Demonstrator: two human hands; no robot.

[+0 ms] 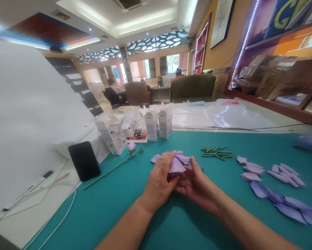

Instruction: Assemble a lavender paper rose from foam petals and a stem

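Note:
Both hands meet over the middle of the green mat around a purple artificial flower (177, 166) with wide, ruffled petals. My left hand (158, 178) is closed on its near left side, with the fingers wrapped over the petals. My right hand (195, 187) cups it from the right, thumb up against the petal edge and fingers curled beneath. The flower's underside is hidden by the hands. Left of them lies a green stem with a small purple bud (131, 146) at its far end. Short green stem pieces (215, 152) lie in a pile beyond my right hand.
On the right of the green mat (106, 218) lie pale petals (252, 168), rolled petals (286, 175) and long darker petals (286, 205). Several white boxes (165, 121) stand at the back. A black phone (84, 160) and a white cable (64, 217) are at left.

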